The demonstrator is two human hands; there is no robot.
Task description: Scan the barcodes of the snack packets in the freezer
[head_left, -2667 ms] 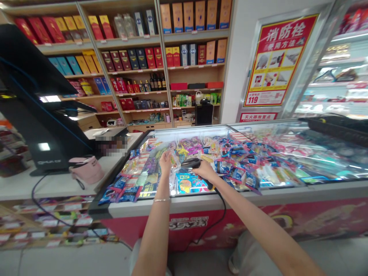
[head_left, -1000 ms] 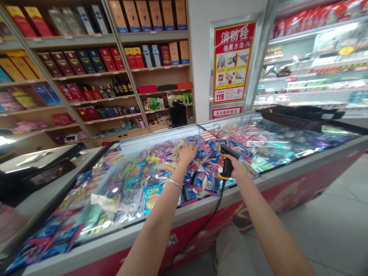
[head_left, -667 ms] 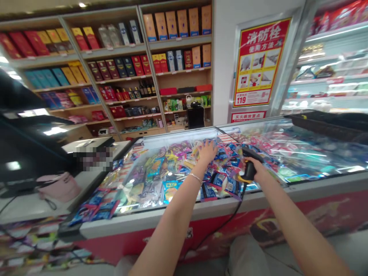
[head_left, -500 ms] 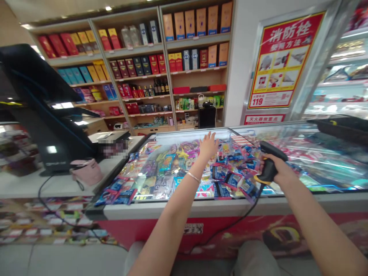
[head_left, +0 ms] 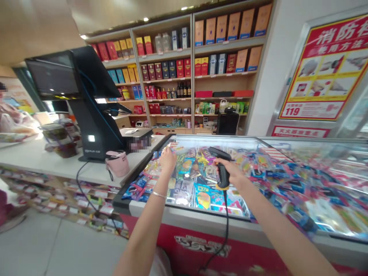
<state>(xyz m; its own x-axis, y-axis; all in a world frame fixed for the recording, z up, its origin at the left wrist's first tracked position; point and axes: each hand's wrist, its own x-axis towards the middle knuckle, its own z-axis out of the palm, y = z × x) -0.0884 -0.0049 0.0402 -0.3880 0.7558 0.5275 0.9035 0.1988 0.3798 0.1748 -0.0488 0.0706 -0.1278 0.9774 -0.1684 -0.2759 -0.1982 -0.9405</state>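
Observation:
My right hand [head_left: 230, 171] is wrapped round the grip of a black barcode scanner [head_left: 223, 174] with yellow trim, holding it above the glass-topped freezer [head_left: 184, 214]. My left hand [head_left: 168, 159], with a bangle on the wrist, is over the freezer's left part. Its fingers are bent together; a pale, shiny bit shows by the fingertips, too blurred to name. Blue and pink snack packets [head_left: 138, 188] lie in the front left corner below that hand. Between the hands are colourful ice-cream packs [head_left: 202, 198]. A larger heap of blue packets [head_left: 276, 182] spreads to the right.
To the left is a white counter [head_left: 94, 172] bearing a checkout terminal [head_left: 99, 122] and a pink pouch [head_left: 117, 163]. From the scanner a black cable [head_left: 226, 226] hangs down the freezer front. Shelves of boxes [head_left: 179, 69] stand behind. Another person [head_left: 13, 115] is at far left.
My left hand has gone left from the middle of the freezer, its spread fingers drawing together. The scanner in my right hand has come left too. The view has turned left.

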